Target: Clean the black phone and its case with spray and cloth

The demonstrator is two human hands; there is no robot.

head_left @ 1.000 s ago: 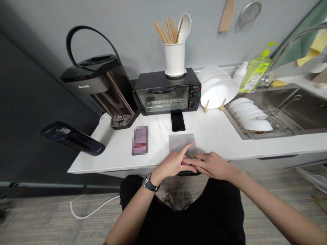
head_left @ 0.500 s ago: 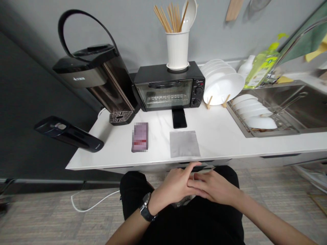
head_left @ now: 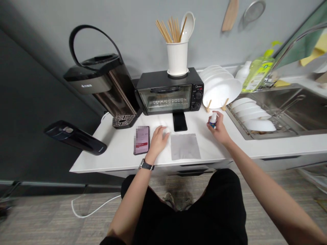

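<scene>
My right hand (head_left: 218, 130) is closed round a small white bottle with a blue label (head_left: 213, 119), held upright just above the white counter (head_left: 222, 146) to the right of a grey cloth (head_left: 185, 146). My left hand (head_left: 158, 139) rests on the counter left of the cloth, fingers curled over something small and white that I cannot make out. A black phone (head_left: 179, 121) lies behind the cloth. A second phone with a lit screen (head_left: 141, 140) lies left of my left hand.
A black toaster oven (head_left: 170, 94) with a white utensil holder (head_left: 177, 58) on top stands at the back. A water boiler (head_left: 102, 85) is at the left, white plates in a rack (head_left: 219, 90) and a sink (head_left: 288, 109) at the right.
Both hands were together in front of my lap half a second ago. They have separated and moved onto the counter, the right one now holding the small bottle.
</scene>
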